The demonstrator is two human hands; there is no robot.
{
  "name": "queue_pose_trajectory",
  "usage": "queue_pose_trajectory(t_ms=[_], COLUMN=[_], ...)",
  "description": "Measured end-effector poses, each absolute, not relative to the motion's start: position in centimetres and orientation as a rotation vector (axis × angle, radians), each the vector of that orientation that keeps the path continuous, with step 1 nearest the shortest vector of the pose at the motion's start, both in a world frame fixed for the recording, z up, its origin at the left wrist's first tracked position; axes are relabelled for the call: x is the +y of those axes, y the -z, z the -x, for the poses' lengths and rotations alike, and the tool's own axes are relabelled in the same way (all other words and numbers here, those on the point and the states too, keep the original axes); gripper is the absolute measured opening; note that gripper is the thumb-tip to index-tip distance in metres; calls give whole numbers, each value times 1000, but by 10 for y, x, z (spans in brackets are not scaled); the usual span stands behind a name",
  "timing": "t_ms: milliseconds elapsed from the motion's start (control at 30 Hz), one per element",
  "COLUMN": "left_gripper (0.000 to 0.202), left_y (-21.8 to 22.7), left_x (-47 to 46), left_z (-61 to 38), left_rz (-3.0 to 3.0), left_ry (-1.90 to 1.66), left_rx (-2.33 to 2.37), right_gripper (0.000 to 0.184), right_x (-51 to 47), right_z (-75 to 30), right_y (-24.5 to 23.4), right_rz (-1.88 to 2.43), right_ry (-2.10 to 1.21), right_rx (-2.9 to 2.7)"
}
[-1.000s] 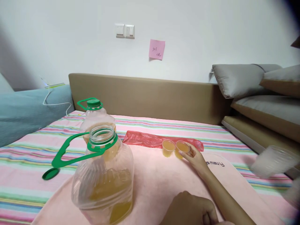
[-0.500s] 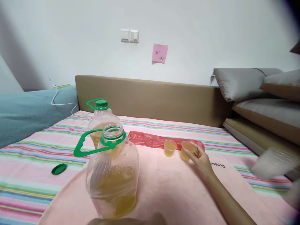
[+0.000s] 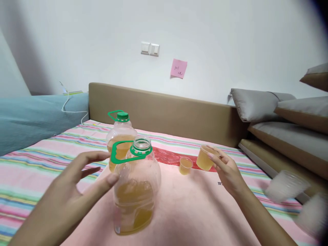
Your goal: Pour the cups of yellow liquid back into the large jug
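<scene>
My right hand [image 3: 227, 167] grips a clear plastic cup [image 3: 205, 159] of yellowish liquid, raised off the pink mat. A second filled cup [image 3: 186, 166] stands on the mat to its left. Close to the front jug's green handle, my left hand [image 3: 77, 184] reaches with fingers apart and nothing in them; whether a fingertip touches the jug I cannot tell. This uncapped front jug [image 3: 138, 191] is partly full of the same yellowish liquid. Behind it is another jug [image 3: 121, 131] with its green cap on, its lower part partly hidden.
A red plastic bag [image 3: 167, 156] lies flat behind the cups. Stacks of clear cups [image 3: 287, 186] sit at the right, blurred. Grey cushions [image 3: 263, 102] pile up at the right, and a brown headboard [image 3: 164, 106] runs along the back. The pink mat [image 3: 184, 212] covers part of the striped bed.
My right hand has lifted its cup off the mat. My left hand has come up from the bottom edge to beside the front jug's handle. The view has shifted slightly.
</scene>
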State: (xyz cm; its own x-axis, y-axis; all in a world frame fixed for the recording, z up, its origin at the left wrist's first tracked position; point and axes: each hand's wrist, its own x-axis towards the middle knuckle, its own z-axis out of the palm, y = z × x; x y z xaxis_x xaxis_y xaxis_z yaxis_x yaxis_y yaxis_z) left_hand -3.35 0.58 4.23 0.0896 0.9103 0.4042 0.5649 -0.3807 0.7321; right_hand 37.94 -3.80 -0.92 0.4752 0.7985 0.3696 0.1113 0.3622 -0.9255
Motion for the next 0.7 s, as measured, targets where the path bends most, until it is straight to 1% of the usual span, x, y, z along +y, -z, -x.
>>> queue_pose_trajectory(t_ms=[133,333,467,700], left_gripper=[69,60,56,63], left_y=[-34,-26,-28,-26], left_x=[15,16,12,8], left_z=[18,18,9,-16], left_rz=[-2072,-2114,-2097,-2127], left_ry=[-1104,-997,-1017,-1025], left_rx=[1180,1096,1017,1006], right_gripper=[58,54,53,45], right_x=[-40,-36,-31,-23], right_z=[-355,-328,-315,-300], right_y=[-22,-56,-71,-81], right_rz=[1095,1120,1095,1012], right_ry=[-636,-643,-648,-707], right_rx=[-1062,-1197,-1224,-1292])
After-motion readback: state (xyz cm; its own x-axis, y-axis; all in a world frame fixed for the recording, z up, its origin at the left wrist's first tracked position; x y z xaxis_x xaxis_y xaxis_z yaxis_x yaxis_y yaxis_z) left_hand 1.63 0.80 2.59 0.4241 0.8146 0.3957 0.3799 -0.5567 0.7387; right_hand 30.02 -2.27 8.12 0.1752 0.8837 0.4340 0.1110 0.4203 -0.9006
